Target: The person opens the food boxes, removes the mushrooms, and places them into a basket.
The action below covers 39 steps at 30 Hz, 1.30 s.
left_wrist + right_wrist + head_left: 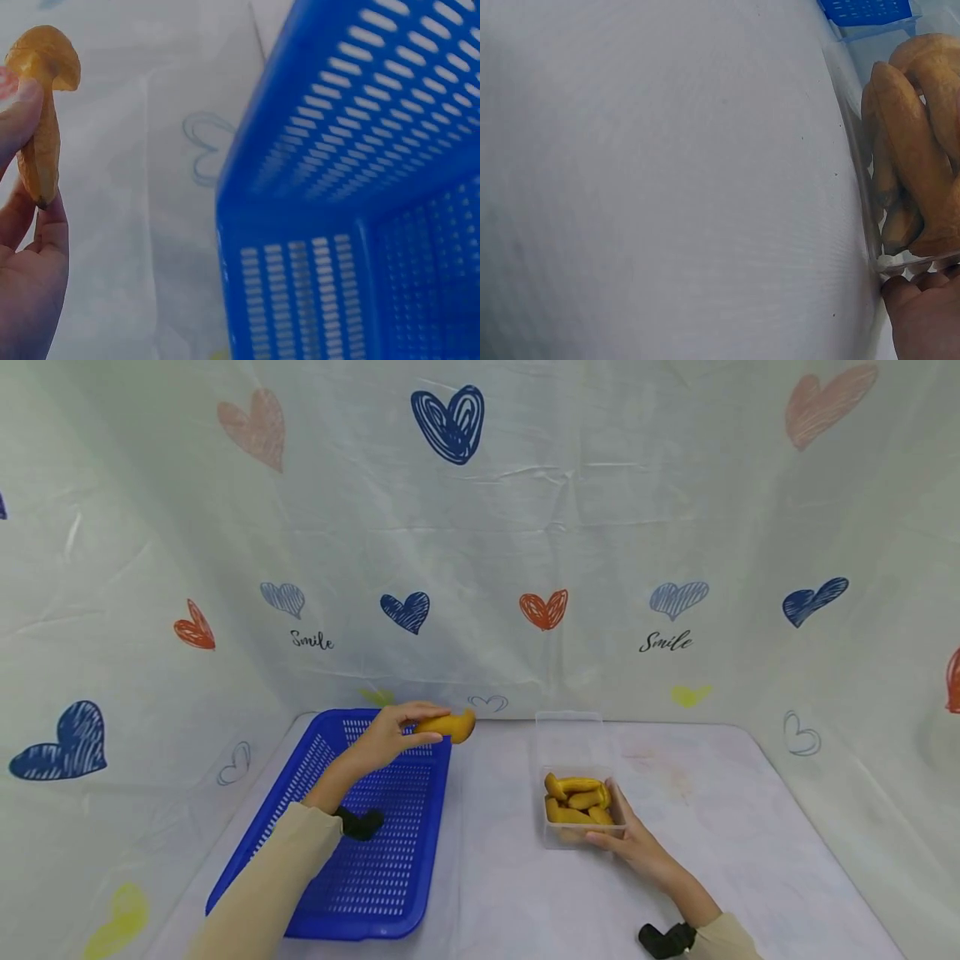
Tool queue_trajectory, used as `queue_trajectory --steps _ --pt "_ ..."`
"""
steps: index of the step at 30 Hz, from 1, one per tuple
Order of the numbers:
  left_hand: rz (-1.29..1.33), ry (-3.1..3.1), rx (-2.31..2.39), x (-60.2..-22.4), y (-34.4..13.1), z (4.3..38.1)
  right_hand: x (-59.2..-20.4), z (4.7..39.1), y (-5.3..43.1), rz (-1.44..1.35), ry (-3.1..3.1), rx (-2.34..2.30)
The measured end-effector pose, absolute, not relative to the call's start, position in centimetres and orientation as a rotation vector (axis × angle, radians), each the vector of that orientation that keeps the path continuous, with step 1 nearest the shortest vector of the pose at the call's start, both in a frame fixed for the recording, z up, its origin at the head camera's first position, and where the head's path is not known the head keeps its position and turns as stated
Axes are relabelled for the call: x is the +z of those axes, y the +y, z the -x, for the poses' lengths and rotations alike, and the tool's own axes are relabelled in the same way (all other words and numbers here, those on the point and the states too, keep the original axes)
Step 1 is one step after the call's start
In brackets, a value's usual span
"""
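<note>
My left hand (384, 735) pinches a yellow-orange mushroom (452, 727) over the far right corner of a blue basket (375, 881). In the left wrist view this mushroom (45, 139) has a rounded cap at the top and a dark spot at the stem's end; the thumb lies near the cap, fingers at the stem's lower end. My right hand (639, 845) grips the near right corner of a clear plastic box (562, 837). Several yellow mushrooms (577, 799) lie inside it, and in the right wrist view they are piled mushrooms (911, 142) behind the clear wall.
The box's clear lid (567, 739) is flipped back toward the rear. A white cloth with printed hearts covers the table (502, 893) and hangs as a backdrop (480, 527). Black straps with a camera (362, 824) sit on the left wrist, and a similar black device (666, 941) on the right.
</note>
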<state>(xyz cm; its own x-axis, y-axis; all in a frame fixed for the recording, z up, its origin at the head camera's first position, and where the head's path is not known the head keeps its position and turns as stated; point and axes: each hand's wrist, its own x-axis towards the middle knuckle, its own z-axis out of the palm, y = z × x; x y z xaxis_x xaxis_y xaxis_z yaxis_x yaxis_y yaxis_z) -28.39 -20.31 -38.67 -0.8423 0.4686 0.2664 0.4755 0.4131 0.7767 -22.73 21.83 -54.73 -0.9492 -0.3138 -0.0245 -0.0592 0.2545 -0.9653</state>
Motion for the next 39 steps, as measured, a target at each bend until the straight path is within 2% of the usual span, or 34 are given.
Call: queue_trajectory --steps 19,39 --pt "0.688 -2.672 -1.384 -44.0 -28.0 28.7 -54.9 22.9 21.7 0.36 2.29 -1.782" --pt "0.594 -2.842 -1.388 -50.3 -29.9 29.4 -54.9 22.9 21.8 0.352 2.293 -1.772"
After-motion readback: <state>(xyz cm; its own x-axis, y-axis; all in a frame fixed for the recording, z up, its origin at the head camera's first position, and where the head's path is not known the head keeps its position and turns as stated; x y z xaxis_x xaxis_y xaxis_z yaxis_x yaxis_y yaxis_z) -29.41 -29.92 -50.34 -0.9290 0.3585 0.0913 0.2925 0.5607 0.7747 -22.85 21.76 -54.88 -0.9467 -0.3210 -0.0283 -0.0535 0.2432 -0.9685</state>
